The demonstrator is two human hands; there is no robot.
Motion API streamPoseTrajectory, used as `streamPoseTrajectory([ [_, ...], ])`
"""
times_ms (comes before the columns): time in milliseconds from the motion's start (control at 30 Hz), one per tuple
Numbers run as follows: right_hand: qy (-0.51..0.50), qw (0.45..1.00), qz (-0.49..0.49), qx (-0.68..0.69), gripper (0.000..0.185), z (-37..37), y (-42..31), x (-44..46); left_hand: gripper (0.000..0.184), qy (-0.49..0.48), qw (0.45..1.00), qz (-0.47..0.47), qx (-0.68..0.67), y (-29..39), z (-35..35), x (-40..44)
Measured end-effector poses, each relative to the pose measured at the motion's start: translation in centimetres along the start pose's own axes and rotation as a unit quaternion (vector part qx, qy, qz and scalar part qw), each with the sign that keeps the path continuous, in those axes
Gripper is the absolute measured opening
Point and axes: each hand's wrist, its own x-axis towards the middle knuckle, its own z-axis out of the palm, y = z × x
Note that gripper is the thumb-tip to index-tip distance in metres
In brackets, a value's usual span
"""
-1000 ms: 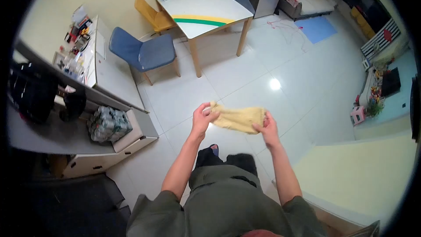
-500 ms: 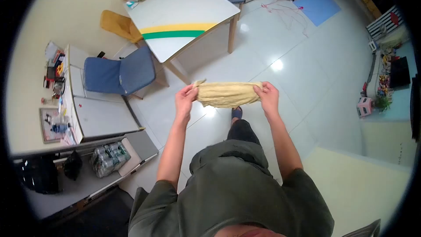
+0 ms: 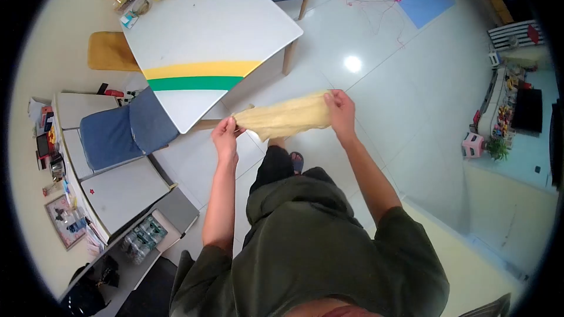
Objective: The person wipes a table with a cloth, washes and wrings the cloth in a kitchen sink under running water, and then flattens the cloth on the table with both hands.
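A pale yellow cloth (image 3: 283, 117) is stretched between my two hands in front of my body, above the floor. My left hand (image 3: 225, 135) pinches its left end between thumb and fingers. At the other end, my right hand (image 3: 341, 113) grips the upper right corner, slightly higher than the left. The cloth looks folded or bunched lengthwise, with a ragged lower edge. Below it, part of my leg and a sandalled foot (image 3: 297, 162) show.
A white table (image 3: 217, 17) with yellow and green stripes stands ahead to the left, its corner near my left hand. Blue chairs (image 3: 154, 118) and a white cabinet (image 3: 126, 194) line the left. A red string (image 3: 370, 1) lies on the tiled floor near a blue mat (image 3: 422, 7).
The view has shifted as I step forward, and the table appears closer and further left. Both hands still hold the cloth, now tilted with its right end higher.
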Motion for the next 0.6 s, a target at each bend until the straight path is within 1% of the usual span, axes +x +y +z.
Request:
streamPoseTrajectory([
  [67, 0.005, 0.999, 0.003, -0.039, 0.020, 0.1, -0.5, 3.3, 0.024, 0.009, 1.000, -0.004, -0.006, 1.0, 2.5, 3.1],
  [167, 0.000, 0.995, 0.027, -0.096, 0.020, 0.7, 3.2, 8.7, 0.025, 0.015, 0.999, -0.047, -0.016, -2.3, 4.9, 7.9],
  [233, -0.009, 0.991, 0.031, -0.130, 0.021, 2.1, 3.1, 12.7, 0.025, 0.007, 0.998, -0.063, -0.023, -1.4, 6.1, 11.3],
  [267, -0.015, 0.988, 0.022, -0.151, 0.022, 2.5, 5.2, 15.5, 0.026, 0.033, 0.995, -0.095, -0.025, -3.2, 6.9, 13.2],
  [300, -0.023, 0.984, 0.015, -0.174, 0.023, 2.6, 6.9, 18.0, 0.026, 0.031, 0.995, -0.088, -0.030, -4.5, 8.0, 15.5],
  [367, -0.065, 0.954, -0.006, -0.292, 0.031, 4.0, 5.0, 24.0, 0.027, 0.028, 0.996, -0.079, -0.021, -2.4, 8.9, 18.0],
  [400, -0.046, 0.943, -0.038, -0.326, 0.040, 5.5, 4.0, 27.1, 0.027, -0.006, 0.997, -0.081, -0.017, -2.9, 8.6, 21.0],
  [433, -0.027, 0.931, -0.073, -0.358, 0.050, 6.8, 3.6, 29.6, 0.033, -0.001, 0.992, -0.123, 0.008, -1.3, 9.5, 22.6],
  [500, 0.013, 0.892, -0.099, -0.442, 0.060, 8.4, 4.8, 32.5, 0.033, 0.047, 0.985, -0.123, 0.108, -3.4, 9.6, 25.9],
  [533, 0.031, 0.868, -0.117, -0.482, 0.066, 9.2, 5.8, 34.2, 0.033, 0.067, 0.986, -0.117, 0.095, -4.4, 9.9, 26.9],
  [567, 0.004, 0.875, -0.125, -0.468, 0.068, 9.3, 8.1, 35.0, 0.033, 0.088, 0.986, -0.118, 0.080, -7.0, 10.1, 27.0],
  [600, -0.025, 0.882, -0.130, -0.452, 0.070, 9.6, 8.9, 34.3, 0.033, 0.112, 0.984, -0.119, 0.068, -7.9, 10.4, 26.2],
])
